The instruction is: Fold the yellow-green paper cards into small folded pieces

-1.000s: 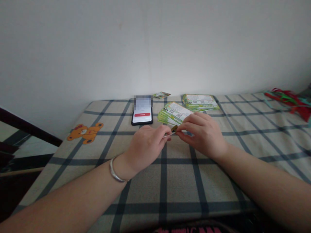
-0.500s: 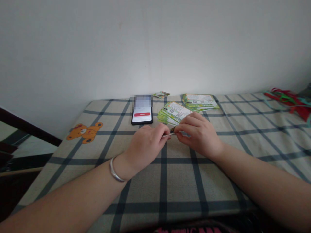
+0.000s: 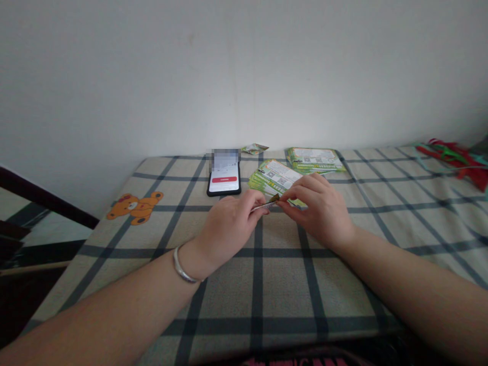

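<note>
Left fingers (image 3: 256, 200) pinch a thin silver metal strip (image 3: 263, 206), right fingers (image 3: 301, 189) its partly hidden brown end, beside green-edged paper cards (image 3: 271, 176).

The head camera looks forward and down at the hands (image 3: 229, 229).

A thin silver strip (image 3: 263, 206) with a small brown tip slants slightly upward, just before a fanned stack of green-edged QR-code cards (image 3: 272, 178).

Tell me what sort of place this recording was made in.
Probably a bedroom in a home: the person works on what looks like a mattress with a checked cover and an orange teddy-bear print, set against a plain white wall.
</note>
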`<state>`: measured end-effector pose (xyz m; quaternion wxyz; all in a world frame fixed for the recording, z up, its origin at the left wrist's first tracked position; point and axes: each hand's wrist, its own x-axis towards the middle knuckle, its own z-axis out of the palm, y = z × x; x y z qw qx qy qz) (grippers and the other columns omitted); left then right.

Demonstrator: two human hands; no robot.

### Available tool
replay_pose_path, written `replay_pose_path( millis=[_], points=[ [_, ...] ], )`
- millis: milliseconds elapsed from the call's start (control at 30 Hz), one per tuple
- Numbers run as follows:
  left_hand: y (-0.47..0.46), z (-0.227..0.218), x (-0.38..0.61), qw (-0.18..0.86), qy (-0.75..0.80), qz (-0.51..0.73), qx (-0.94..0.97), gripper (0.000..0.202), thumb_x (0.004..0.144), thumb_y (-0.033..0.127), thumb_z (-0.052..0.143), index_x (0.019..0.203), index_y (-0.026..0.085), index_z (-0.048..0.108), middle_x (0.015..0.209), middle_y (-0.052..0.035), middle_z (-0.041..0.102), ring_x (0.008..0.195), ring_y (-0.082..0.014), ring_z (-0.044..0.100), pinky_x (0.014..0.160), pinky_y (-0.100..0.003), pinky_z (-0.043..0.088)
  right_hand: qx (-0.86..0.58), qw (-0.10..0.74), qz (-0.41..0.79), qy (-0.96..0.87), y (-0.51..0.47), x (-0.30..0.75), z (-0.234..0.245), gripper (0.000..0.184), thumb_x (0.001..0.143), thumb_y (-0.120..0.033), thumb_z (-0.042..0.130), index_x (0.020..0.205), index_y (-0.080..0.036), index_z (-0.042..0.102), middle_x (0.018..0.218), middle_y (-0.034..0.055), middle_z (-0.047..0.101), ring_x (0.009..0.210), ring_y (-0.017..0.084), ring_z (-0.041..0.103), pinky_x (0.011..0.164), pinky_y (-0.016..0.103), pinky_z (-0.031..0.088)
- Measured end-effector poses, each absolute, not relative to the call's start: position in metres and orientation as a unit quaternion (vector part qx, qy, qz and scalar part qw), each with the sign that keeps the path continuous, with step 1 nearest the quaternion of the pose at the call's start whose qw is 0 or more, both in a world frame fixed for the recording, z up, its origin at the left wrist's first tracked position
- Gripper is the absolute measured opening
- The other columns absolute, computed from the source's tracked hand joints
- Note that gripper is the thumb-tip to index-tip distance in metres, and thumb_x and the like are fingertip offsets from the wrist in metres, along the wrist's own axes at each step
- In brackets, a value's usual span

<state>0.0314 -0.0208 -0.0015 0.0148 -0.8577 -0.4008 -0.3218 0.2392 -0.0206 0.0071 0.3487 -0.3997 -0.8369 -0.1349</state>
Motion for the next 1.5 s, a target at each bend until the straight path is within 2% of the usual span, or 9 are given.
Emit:
replay_pose_path(
  millis=[167,333,467,633,833,967,1300,1400,1500],
  points=[
    [-0.020,-0.005,0.030,-0.045,-0.416,-0.332,-0.845,0.015,0.090,0.024,0.062,0.100,0.018,0.052,0.091,-0.0031,0.071,0.078,-0.0181,0.068,0.065,-0.026,0.048,-0.419,0.394,-0.038,-0.817,-0.017,0.239,0.004,0.008,0.083,-0.022,0.066,0.089,-0.017,0.065,0.087,0.0062,0.066,0.084,0.020,0.058,0.074,0.032,0.045],
    [-0.020,-0.009,0.031,-0.075,-0.420,-0.343,-0.837,0.023,0.091,0.025,0.061,0.110,0.017,0.052,0.097,-0.0057,0.071,0.085,-0.0192,0.069,0.069,-0.027,0.050,-0.399,0.401,0.065,-0.822,-0.016,0.235,0.001,0.004,0.083,-0.017,0.063,0.079,-0.018,0.064,0.074,0.0017,0.063,0.072,0.015,0.055,0.065,0.027,0.042],
    [-0.019,-0.005,0.031,-0.081,-0.429,-0.313,-0.844,0.010,0.091,0.026,0.061,0.096,0.018,0.061,0.090,-0.0036,0.072,0.081,-0.0197,0.068,0.067,-0.028,0.048,-0.412,0.419,0.126,-0.799,-0.017,0.232,-0.001,0.007,0.079,-0.017,0.061,0.073,-0.018,0.060,0.069,-0.0002,0.060,0.065,0.012,0.052,0.059,0.024,0.041],
    [-0.018,0.000,0.032,-0.133,-0.479,-0.289,-0.818,0.013,0.091,0.029,0.060,0.087,0.018,0.065,0.078,-0.0031,0.071,0.071,-0.0190,0.067,0.061,-0.028,0.045,-0.467,0.421,0.222,-0.745,-0.016,0.229,-0.003,0.009,0.076,-0.021,0.059,0.068,-0.018,0.057,0.065,-0.0016,0.059,0.056,0.010,0.049,0.053,0.023,0.039],
    [-0.018,0.000,0.031,-0.166,-0.476,-0.305,-0.808,0.014,0.090,0.030,0.057,0.090,0.018,0.065,0.081,-0.0030,0.073,0.070,-0.0176,0.066,0.060,-0.027,0.045,-0.496,0.414,0.233,-0.727,-0.016,0.230,0.002,0.011,0.073,-0.025,0.058,0.065,-0.019,0.057,0.061,-0.0011,0.058,0.052,0.010,0.046,0.050,0.024,0.037],
    [-0.015,-0.001,0.030,-0.189,-0.466,-0.313,-0.806,0.014,0.091,0.028,0.055,0.089,0.017,0.063,0.081,-0.0023,0.073,0.065,-0.0148,0.064,0.056,-0.025,0.044,-0.503,0.415,0.229,-0.723,-0.014,0.235,0.003,0.014,0.076,-0.028,0.058,0.066,-0.019,0.056,0.062,-0.0009,0.059,0.052,0.010,0.047,0.050,0.024,0.039],
    [-0.011,-0.005,0.029,-0.292,-0.454,-0.329,-0.775,0.017,0.096,0.026,0.045,0.102,0.019,0.060,0.087,-0.0006,0.073,0.055,-0.0097,0.059,0.054,-0.023,0.044,-0.514,0.414,0.236,-0.713,-0.009,0.239,0.001,0.017,0.085,-0.030,0.053,0.077,-0.018,0.063,0.077,0.0042,0.070,0.069,0.016,0.061,0.061,0.027,0.045],
    [-0.012,-0.006,0.030,-0.298,-0.445,-0.330,-0.777,0.017,0.097,0.023,0.042,0.104,0.018,0.057,0.090,-0.0010,0.073,0.054,-0.0088,0.058,0.056,-0.024,0.045,-0.513,0.424,0.244,-0.705,-0.009,0.239,0.000,0.017,0.085,-0.030,0.053,0.077,-0.018,0.062,0.076,0.0039,0.070,0.069,0.016,0.062,0.063,0.029,0.046],
    [-0.013,-0.007,0.029,-0.270,-0.440,-0.332,-0.789,0.015,0.096,0.025,0.045,0.100,0.018,0.058,0.087,-0.0020,0.072,0.062,-0.0110,0.061,0.059,-0.024,0.046,-0.505,0.444,0.258,-0.694,-0.008,0.239,-0.003,0.015,0.085,-0.029,0.054,0.075,-0.019,0.059,0.073,0.0031,0.069,0.067,0.015,0.062,0.063,0.029,0.047]
  ],
)
